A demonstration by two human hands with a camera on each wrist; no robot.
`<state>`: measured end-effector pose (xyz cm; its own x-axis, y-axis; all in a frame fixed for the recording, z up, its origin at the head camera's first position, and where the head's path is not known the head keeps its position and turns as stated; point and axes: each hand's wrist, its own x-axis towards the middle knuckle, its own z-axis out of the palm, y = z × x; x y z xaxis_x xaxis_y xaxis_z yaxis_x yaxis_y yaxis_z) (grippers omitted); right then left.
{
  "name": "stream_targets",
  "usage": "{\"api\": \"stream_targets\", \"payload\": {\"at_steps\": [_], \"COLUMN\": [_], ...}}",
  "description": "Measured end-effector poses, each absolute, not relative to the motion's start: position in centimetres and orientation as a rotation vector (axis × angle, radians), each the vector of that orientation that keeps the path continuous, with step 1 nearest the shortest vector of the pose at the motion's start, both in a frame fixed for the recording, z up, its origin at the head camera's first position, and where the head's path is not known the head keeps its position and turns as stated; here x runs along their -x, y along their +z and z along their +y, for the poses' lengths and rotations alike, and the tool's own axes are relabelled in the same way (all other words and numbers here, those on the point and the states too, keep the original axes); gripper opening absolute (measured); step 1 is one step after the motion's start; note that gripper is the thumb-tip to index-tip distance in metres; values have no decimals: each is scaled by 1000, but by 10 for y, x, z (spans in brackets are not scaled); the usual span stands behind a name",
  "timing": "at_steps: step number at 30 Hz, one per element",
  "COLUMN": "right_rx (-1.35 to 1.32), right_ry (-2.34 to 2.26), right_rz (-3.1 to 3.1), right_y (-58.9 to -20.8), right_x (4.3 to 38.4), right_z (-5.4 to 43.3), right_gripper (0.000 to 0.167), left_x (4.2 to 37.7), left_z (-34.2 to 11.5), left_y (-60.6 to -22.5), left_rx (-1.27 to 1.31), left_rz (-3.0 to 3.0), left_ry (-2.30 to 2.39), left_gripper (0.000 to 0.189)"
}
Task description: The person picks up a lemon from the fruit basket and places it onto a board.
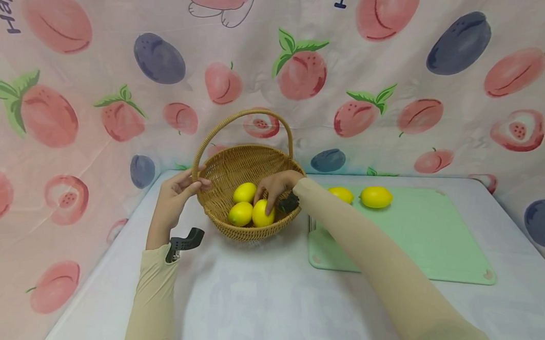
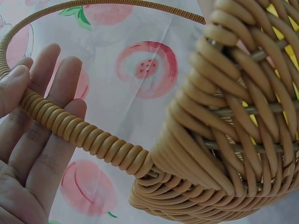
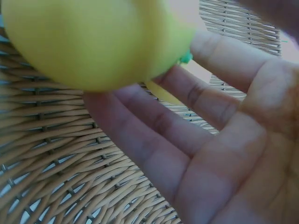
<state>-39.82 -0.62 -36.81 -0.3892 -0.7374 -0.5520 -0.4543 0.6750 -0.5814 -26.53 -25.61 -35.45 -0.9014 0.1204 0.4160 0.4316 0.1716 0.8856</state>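
Observation:
A brown wicker basket (image 1: 245, 160) with a tall arched handle (image 2: 86, 137) stands on the white-covered table. My left hand (image 1: 174, 198) holds the handle near its left base, thumb on one side and fingers behind it. My right hand (image 1: 277, 184) reaches inside the basket and grips a yellow lemon (image 1: 262, 219). In the right wrist view this lemon (image 3: 93, 42) lies against the fingers, its small green stem end showing. Beside it in the basket are a rear lemon (image 1: 244, 193) and a front-left lemon (image 1: 240, 214).
To the right lies a light green cutting board (image 1: 424, 239). On it rest a lemon (image 1: 376, 197) and another lemon (image 1: 341, 194), partly hidden by the right sleeve (image 1: 349, 222). A fruit-printed cloth (image 1: 229, 44) hangs behind the table.

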Motion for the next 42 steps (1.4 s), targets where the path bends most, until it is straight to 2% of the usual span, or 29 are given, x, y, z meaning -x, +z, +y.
{"api": "stream_targets", "payload": {"at_steps": [13, 42], "right_rx": [1016, 950], "right_ry": [-352, -640], "right_rz": [2167, 2363], "right_y": [-367, -369], "right_x": [401, 405], "right_z": [-5, 0], "right_gripper": [51, 45], "left_x": [266, 266], "left_z": [-257, -258], "left_y": [-355, -356], "left_rx": [532, 513], "left_rz": [-2196, -2205], "left_ry": [-1793, -1797], "left_gripper": [43, 38]}}
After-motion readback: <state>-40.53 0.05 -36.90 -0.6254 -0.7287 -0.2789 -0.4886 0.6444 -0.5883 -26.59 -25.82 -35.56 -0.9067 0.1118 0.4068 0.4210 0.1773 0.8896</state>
